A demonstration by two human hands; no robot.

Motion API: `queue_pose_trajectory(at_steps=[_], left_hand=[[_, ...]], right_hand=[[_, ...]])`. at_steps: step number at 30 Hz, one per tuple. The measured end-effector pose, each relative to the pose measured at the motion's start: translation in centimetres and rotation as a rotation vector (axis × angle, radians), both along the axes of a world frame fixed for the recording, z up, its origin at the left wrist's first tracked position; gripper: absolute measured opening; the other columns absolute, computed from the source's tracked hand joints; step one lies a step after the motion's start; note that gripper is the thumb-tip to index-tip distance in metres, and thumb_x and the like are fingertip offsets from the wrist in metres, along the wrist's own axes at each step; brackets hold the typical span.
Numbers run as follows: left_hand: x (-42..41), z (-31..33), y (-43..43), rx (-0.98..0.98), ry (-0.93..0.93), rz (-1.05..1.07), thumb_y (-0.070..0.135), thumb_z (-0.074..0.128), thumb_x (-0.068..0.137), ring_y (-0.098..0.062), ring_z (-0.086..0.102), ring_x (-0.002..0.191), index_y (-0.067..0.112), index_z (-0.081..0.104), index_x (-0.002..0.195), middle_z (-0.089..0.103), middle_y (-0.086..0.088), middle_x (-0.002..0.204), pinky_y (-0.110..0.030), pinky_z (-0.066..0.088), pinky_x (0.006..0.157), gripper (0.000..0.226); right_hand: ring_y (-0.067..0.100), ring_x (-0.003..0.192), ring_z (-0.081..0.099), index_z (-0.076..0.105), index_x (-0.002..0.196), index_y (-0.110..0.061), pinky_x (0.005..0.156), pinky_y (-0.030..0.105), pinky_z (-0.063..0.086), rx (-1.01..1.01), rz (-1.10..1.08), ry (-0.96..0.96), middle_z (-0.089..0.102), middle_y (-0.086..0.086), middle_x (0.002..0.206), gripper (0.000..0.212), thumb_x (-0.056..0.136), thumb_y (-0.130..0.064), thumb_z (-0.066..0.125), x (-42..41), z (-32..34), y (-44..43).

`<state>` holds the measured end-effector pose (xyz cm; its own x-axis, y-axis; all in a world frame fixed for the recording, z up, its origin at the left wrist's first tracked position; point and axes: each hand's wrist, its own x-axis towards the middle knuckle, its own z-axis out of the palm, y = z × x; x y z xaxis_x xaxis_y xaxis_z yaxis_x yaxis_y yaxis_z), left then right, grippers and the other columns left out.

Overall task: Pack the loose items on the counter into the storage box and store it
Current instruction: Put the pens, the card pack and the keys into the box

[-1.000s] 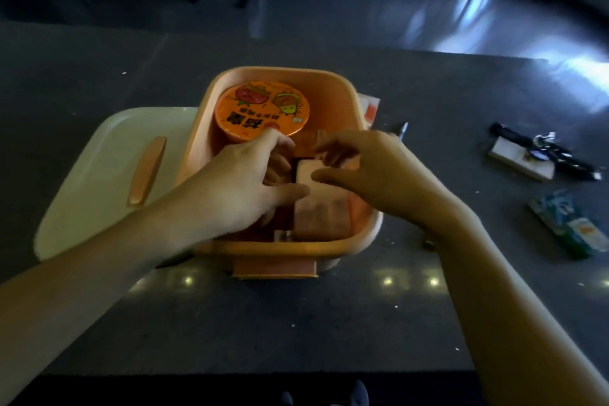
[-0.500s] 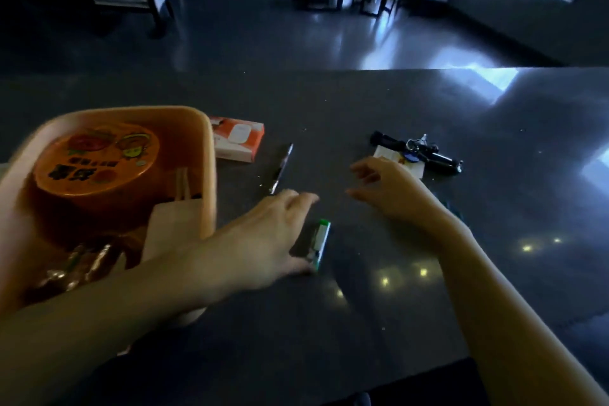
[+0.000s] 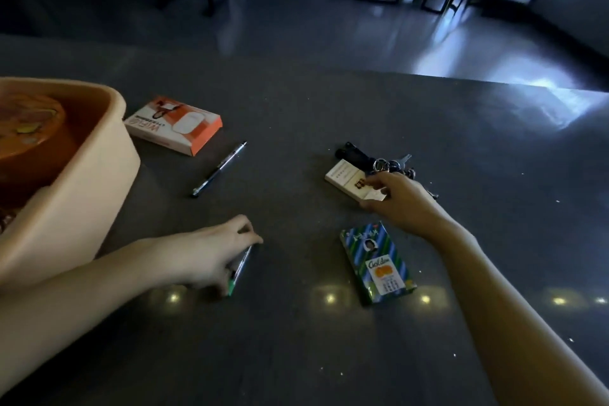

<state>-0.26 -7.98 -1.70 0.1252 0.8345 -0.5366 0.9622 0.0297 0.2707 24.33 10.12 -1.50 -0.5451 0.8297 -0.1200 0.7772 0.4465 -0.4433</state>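
My left hand pinched the thin green-edged packet at lower centre while my right hand gripped the small white box right of centre by its edges, both light and stiff I reckoned, with the storage box far left.

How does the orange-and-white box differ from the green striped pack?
The orange-and-white box lies beside the storage box; the green striped pack lies nearer the person, by the right hand. The box pictures a white device; the pack shows blue stripes and an orange label. Both lie flat on the counter, untouched.
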Motion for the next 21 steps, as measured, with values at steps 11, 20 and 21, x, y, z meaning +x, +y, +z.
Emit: queue_pose_trajectory(at_steps=[11,20,21], left_hand=[[-2.0,0.1,5.5,0.152,-0.077,0.252,0.035,0.073,0.074,-0.019,0.019,0.139,0.024,0.008,0.148,0.017,0.0,0.153,-0.032,0.02,0.113,0.099],[-5.9,-0.7,7.4,0.316,0.056,0.638,0.033,0.06,0.086,-0.028,0.043,0.125,0.019,0.025,0.142,0.037,-0.015,0.141,-0.039,0.04,0.099,0.068],[-5.9,-1.1,7.4,0.314,0.072,0.643,0.027,0.061,0.086,-0.028,0.048,0.12,0.017,0.026,0.142,0.043,-0.016,0.136,-0.037,0.042,0.097,0.066]], right_hand=[[0.025,0.114,0.029,0.044,0.131,-0.028,0.089,0.041,0.021,0.199,0.104,-0.086,0.04,-0.002,0.136,0.053,0.083,-0.045,0.06,-2.8,-3.4,2.3],[0.025,0.118,0.023,0.035,0.137,-0.035,0.09,0.041,0.013,0.233,0.126,-0.088,0.035,-0.007,0.143,0.061,0.082,-0.049,0.059,-5.4,-3.9,3.6],[0.025,0.119,0.022,0.033,0.138,-0.035,0.089,0.041,0.011,0.247,0.118,-0.123,0.034,-0.008,0.144,0.063,0.082,-0.051,0.057,-5.2,-4.1,3.7]])
